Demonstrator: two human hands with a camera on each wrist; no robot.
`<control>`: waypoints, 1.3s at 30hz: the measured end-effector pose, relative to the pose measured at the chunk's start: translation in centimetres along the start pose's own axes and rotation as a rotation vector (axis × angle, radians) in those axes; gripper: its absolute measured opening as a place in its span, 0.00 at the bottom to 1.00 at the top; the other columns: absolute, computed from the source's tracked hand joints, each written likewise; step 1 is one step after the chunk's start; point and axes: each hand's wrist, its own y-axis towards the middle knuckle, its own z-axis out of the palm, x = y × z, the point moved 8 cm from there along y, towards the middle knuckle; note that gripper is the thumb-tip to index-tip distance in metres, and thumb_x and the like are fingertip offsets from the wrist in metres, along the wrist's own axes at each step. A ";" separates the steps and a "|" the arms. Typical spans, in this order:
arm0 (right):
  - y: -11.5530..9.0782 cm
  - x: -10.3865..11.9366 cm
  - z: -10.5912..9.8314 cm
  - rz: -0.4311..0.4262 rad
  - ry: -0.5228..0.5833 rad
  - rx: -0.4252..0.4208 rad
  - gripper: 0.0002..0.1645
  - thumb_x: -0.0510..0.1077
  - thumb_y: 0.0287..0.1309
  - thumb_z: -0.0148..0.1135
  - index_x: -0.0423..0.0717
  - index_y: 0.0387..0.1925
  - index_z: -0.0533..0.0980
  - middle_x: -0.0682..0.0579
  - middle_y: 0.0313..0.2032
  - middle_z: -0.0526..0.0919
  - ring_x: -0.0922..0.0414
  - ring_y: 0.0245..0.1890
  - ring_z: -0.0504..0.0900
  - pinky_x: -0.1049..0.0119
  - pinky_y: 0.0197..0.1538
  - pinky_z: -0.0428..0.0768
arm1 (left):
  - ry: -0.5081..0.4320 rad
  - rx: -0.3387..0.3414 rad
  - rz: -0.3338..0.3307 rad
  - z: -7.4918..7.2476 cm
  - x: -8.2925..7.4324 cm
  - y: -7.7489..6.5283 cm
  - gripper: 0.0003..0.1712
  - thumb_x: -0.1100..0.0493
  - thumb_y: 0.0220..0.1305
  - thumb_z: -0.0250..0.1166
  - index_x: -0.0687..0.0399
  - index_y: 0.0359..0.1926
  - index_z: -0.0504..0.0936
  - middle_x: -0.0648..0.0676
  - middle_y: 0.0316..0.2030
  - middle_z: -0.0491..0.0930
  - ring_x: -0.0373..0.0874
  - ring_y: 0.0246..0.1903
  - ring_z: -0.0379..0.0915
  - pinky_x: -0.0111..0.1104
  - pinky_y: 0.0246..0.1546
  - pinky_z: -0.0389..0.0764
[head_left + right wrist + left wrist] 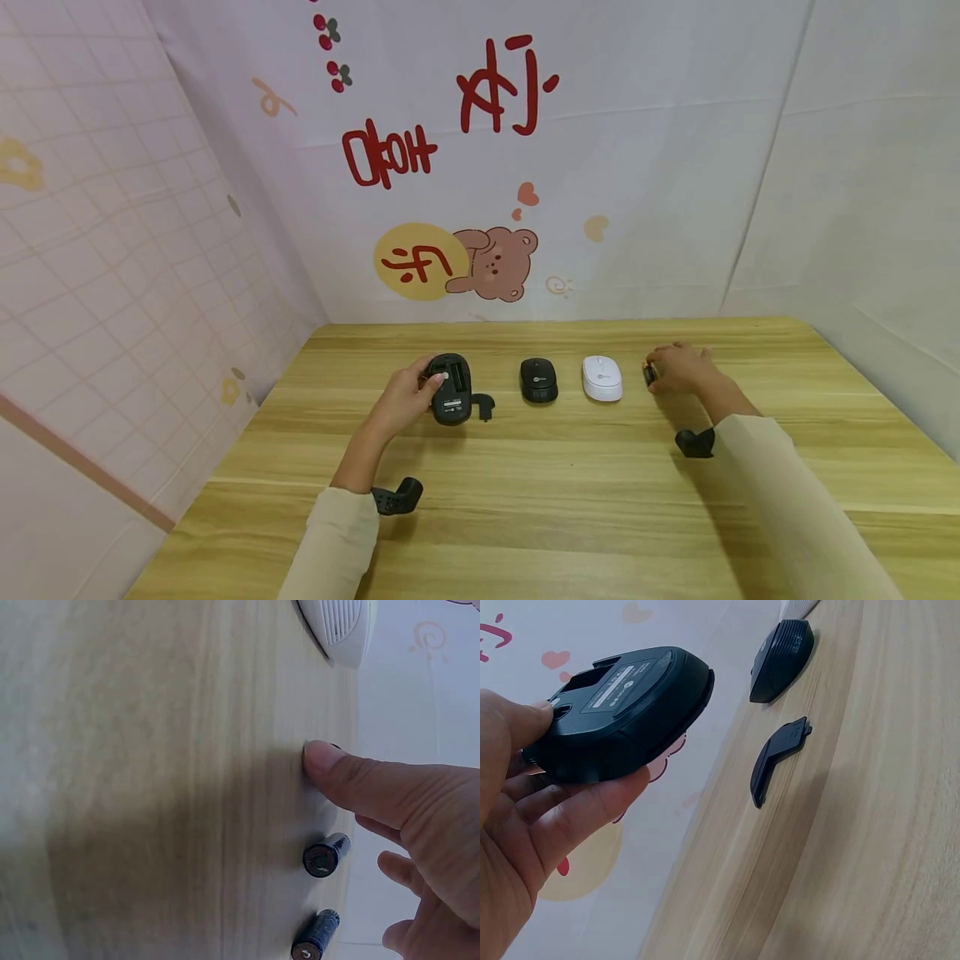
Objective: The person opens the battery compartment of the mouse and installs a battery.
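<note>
While the left hand (405,400) holds a dark mouse (451,413) up off the bench (540,500), the right hand (681,368) is way over on the other side, down by a small battery (649,375). The left grip is snug, with the thumb on the mouse's flat belly and the fingers round its back. The slot (460,377) in the belly has no cover and looks empty to me, and a little black lid (780,757) lies on the bench near it. On the right, thumb and fingers come around that battery, but I can't tell if the grip is pinching it. The right wrist view shows two batteries (325,856) near the thumb, and I can't say if it is one of them. A black mouse (538,379) and a white mouse (602,377) sit between the hands. I think the step now is getting a battery. The next move seems to call for a good pinch and a lift, with the mouse kept steady.
</note>
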 end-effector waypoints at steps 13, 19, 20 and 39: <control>0.9 -0.2 -0.1 -0.048 0.010 -0.114 0.32 0.50 0.47 0.69 0.33 0.50 0.74 0.33 0.48 0.76 0.33 0.50 0.70 0.31 0.51 0.56 | -0.009 0.005 -0.003 0.3 0.1 0.1 0.24 0.60 0.68 0.53 0.61 0.63 0.65 0.61 0.38 0.77 0.46 0.31 0.78 0.44 0.29 0.81; 1.2 0.1 -0.8 -0.060 0.121 -0.161 0.31 0.45 0.49 0.66 0.26 0.50 0.71 0.31 0.46 0.76 0.34 0.47 0.73 0.42 0.49 0.69 | 0.031 -0.003 0.012 0.2 -0.2 0.1 0.24 0.59 0.68 0.53 0.63 0.63 0.65 0.61 0.40 0.78 0.44 0.32 0.77 0.40 0.27 0.80; 1.2 0.1 -0.9 -0.051 0.153 -0.164 0.31 0.45 0.49 0.66 0.26 0.49 0.69 0.31 0.46 0.76 0.34 0.46 0.73 0.43 0.47 0.71 | 0.033 -0.003 0.013 0.2 -0.2 0.1 0.24 0.59 0.69 0.53 0.63 0.63 0.66 0.61 0.41 0.78 0.44 0.32 0.77 0.40 0.28 0.80; 1.3 5.0 -1.9 -0.095 0.717 -0.198 0.33 0.35 0.55 0.62 0.29 0.53 0.52 0.31 0.44 0.76 0.42 0.45 0.76 0.56 0.43 0.75 | 0.017 0.005 -0.016 0.6 -0.3 0.2 0.24 0.60 0.69 0.53 0.64 0.63 0.65 0.61 0.39 0.78 0.45 0.32 0.78 0.44 0.29 0.81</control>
